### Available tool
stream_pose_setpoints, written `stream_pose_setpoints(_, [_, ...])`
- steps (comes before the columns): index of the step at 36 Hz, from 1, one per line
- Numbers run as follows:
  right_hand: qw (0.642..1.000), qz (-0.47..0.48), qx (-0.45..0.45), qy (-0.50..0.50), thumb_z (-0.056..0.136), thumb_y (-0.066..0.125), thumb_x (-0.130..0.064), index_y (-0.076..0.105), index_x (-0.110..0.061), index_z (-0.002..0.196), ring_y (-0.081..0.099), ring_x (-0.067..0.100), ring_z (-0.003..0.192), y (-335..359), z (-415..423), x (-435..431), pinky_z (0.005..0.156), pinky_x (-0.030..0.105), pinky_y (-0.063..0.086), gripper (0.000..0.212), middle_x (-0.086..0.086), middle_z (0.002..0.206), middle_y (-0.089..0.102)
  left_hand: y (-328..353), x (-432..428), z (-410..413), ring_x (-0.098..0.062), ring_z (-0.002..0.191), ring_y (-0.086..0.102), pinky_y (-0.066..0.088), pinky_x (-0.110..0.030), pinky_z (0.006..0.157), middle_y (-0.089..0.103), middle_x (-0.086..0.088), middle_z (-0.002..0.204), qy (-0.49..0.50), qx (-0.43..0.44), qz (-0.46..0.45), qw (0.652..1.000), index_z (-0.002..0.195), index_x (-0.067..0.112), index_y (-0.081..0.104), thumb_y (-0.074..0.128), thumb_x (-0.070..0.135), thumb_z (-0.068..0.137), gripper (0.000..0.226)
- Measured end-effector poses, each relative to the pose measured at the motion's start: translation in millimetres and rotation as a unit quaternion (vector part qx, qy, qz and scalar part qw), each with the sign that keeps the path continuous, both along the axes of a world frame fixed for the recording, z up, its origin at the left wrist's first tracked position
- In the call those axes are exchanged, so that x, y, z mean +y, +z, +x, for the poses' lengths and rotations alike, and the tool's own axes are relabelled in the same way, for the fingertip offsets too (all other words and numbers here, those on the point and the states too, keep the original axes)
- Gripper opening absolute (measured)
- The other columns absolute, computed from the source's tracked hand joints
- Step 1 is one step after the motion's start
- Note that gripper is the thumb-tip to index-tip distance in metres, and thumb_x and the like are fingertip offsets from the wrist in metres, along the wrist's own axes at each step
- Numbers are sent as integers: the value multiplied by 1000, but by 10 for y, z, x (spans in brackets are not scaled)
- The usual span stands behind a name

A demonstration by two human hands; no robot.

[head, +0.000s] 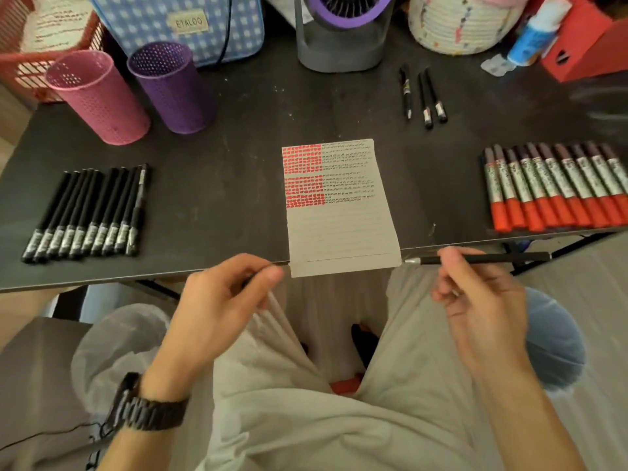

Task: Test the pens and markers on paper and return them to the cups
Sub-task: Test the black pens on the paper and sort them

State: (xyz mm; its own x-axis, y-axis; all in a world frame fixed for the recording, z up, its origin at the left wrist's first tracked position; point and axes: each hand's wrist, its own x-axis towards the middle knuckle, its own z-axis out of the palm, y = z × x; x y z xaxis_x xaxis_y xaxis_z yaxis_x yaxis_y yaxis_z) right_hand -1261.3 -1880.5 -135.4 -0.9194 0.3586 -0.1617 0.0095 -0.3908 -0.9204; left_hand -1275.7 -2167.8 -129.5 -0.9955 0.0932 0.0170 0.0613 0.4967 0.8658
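Observation:
A lined sheet of paper [343, 229] lies at the table's front edge, its top half filled with red and black test marks. My right hand [475, 300] holds a black pen [492, 258] level, its bare tip pointing left. My left hand [224, 300] pinches a small dark piece, probably the pen's cap, near the paper's lower left corner. A row of black pens [88, 215] lies at the left and a row of red markers [557, 188] at the right. The pink cup [98, 96] and the purple cup [173, 86] stand at the back left.
Three more black pens [423, 96] lie at the back right of the black table [221, 185]. Behind them stand a fan [339, 35], a checked bag [176, 25], a red basket [20, 62], a woven basket [462, 25] and a red box [591, 45]. My knees are below the table edge.

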Motion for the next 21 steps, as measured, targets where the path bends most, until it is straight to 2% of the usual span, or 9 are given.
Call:
stream_pose_setpoints(2, [999,31,-6,15,80,76,-28,76,-21,79,54,10,53,16,-25,2,52,21,47,7,-1,64,63,11,-37,-43,-3,49,49,40,-16,50,59,7,60,22,23,-7,999,84,31,63,48,63,97,37])
stream_pose_setpoints(4, [999,37,-9,19,81,75,-30,75,-22,87,55,12,51,21,-61,-29,49,22,48,10,3,70,69,45,34,-106,-8,49,47,40,-21,48,54,3,59,34,40,18,998,78,26,54,36,59,103,45])
stream_pose_setpoints(8, [999,25,-10,44,85,71,-30,70,-24,88,57,16,50,57,-153,-71,48,26,49,6,8,76,71,109,255,-251,-15,52,50,38,-16,53,56,0,59,41,79,37,995,73,21,42,24,52,108,49])
stream_pose_setpoints(12, [997,41,-15,58,84,69,-38,66,-28,79,59,18,50,100,-287,-66,49,26,50,12,8,74,71,82,377,-434,-11,65,62,44,-18,55,69,10,77,39,77,33,996,86,21,48,34,63,101,46])
stream_pose_setpoints(15, [996,65,-12,62,90,67,-32,69,-27,80,61,17,50,122,-448,-46,48,26,51,12,10,74,72,23,456,-614,-5,71,63,46,-23,55,68,21,91,20,69,-49,996,93,41,40,44,76,88,35])
stream_pose_setpoints(18, [992,97,-18,74,94,67,-27,75,-24,89,65,17,53,145,-633,-49,50,25,53,10,13,80,75,-3,542,-772,8,92,59,43,-12,70,60,32,109,-13,86,-120,989,100,51,34,50,74,84,32])
stream_pose_setpoints(21, [984,149,-17,97,90,72,-36,76,-25,91,69,17,59,175,-822,-75,56,26,56,12,11,86,77,-10,639,-884,1,108,55,48,-23,90,56,27,126,-39,90,-157,983,117,46,36,53,71,84,45])
